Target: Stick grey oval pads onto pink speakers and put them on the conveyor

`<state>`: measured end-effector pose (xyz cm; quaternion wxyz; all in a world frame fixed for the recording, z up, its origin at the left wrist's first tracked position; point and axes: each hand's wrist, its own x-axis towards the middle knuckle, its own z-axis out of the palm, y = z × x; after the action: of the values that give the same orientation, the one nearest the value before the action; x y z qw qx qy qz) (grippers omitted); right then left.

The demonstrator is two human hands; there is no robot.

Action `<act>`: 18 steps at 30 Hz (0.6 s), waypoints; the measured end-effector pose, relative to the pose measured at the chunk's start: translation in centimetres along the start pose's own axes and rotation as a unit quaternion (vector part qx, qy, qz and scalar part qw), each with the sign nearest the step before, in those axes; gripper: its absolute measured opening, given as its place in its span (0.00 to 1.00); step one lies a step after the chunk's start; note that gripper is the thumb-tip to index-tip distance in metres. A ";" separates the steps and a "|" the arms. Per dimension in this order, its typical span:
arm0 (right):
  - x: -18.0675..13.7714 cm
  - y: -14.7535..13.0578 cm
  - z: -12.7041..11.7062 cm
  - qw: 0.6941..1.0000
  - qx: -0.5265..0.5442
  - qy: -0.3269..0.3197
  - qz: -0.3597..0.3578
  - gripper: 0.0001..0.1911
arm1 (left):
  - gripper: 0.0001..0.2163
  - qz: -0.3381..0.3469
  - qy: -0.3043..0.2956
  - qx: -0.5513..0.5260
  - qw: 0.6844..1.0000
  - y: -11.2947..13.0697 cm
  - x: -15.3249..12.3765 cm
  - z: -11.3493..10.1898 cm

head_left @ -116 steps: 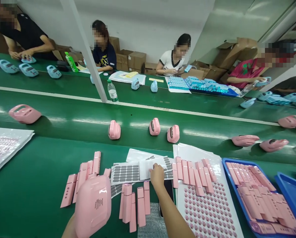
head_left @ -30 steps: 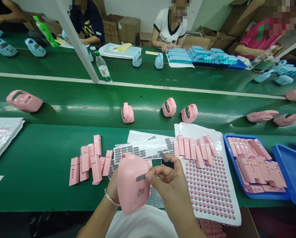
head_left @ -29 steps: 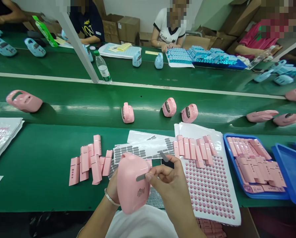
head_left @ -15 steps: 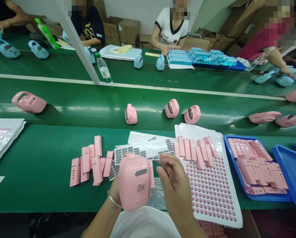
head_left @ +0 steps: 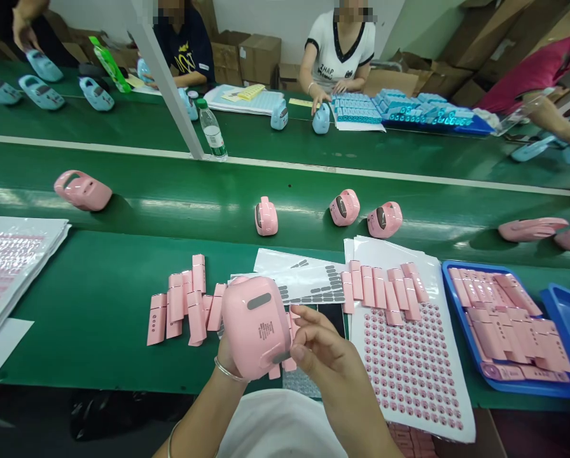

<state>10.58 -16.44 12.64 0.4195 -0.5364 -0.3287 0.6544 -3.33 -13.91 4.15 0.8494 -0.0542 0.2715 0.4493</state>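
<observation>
My left hand [head_left: 230, 361] grips a pink plastic device shell [head_left: 256, 324] from below, holding it up over the near table edge. A grey oval pad [head_left: 259, 301] sits stuck near the shell's top, and small dark print is below it. My right hand [head_left: 320, 346] is at the shell's lower right corner, thumb and fingertips pressing a second grey pad [head_left: 281, 358] against it. Behind the shell lies a white sheet of grey oval pads [head_left: 313, 286]. Loose pink strips [head_left: 184, 305] lie to the left.
A row of pink strips [head_left: 385, 286] rests on a sheet of pink dot stickers [head_left: 409, 369]. A blue tray [head_left: 457, 318] at right holds more strips. Pink devices [head_left: 266, 216] stand on the green conveyor [head_left: 170, 197]. Several co-workers sit across with blue devices. A water bottle [head_left: 213, 130] stands by a post.
My right hand stuck the first grey pad on the shell's upper part, drew back, then came to the lower corner with a second pad. The shell tilted slightly.
</observation>
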 end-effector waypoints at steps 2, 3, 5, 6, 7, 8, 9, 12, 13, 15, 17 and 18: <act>0.0 0.3 0.4 0.999 0.026 0.009 0.017 0.09 | 0.21 -0.007 -0.058 -0.007 0.998 0.1 0.0 0.7; 0.0 0.4 0.5 0.999 0.035 0.010 0.020 0.09 | 0.20 -0.005 -0.081 -0.010 0.997 0.1 0.0 0.8; -0.1 0.5 0.8 0.999 0.041 0.015 0.020 0.10 | 0.19 -0.010 -0.109 -0.004 0.994 0.1 0.0 0.9; -0.1 0.5 0.8 0.999 0.039 0.018 0.019 0.10 | 0.19 -0.022 -0.119 0.004 0.993 0.1 0.0 0.8; -0.1 0.5 0.9 0.999 0.036 0.022 0.020 0.10 | 0.19 -0.029 -0.123 0.009 0.992 0.0 0.0 0.7; -0.2 0.5 0.9 0.999 0.033 0.024 0.020 0.09 | 0.19 -0.027 -0.121 0.009 0.992 0.0 0.0 0.6; -0.2 0.5 0.9 0.999 0.031 0.026 0.021 0.09 | 0.19 -0.020 -0.113 0.003 0.993 0.0 0.0 0.5; -0.2 0.7 0.9 0.999 0.021 0.029 0.016 0.09 | 0.19 0.003 -0.093 -0.011 0.996 -0.1 0.0 0.3; -0.2 0.7 0.9 0.999 0.015 0.031 0.014 0.09 | 0.19 -0.008 -0.105 0.000 0.994 -0.1 0.0 0.3; -0.2 0.9 1.0 0.999 0.006 0.039 0.012 0.09 | 0.21 -0.029 -0.130 0.024 0.991 -0.1 0.1 0.2; -0.3 0.9 1.0 0.999 -0.005 0.048 0.010 0.09 | 0.22 -0.027 -0.132 0.029 0.990 -0.2 0.1 0.3; -0.3 0.9 1.0 0.999 -0.010 0.053 0.007 0.08 | 0.22 -0.018 -0.127 0.026 0.991 -0.2 0.0 0.4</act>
<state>9.41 -17.12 12.18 0.4261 -0.5765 -0.3086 0.6252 -3.00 -13.84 4.46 0.8861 0.0205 0.1718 0.4299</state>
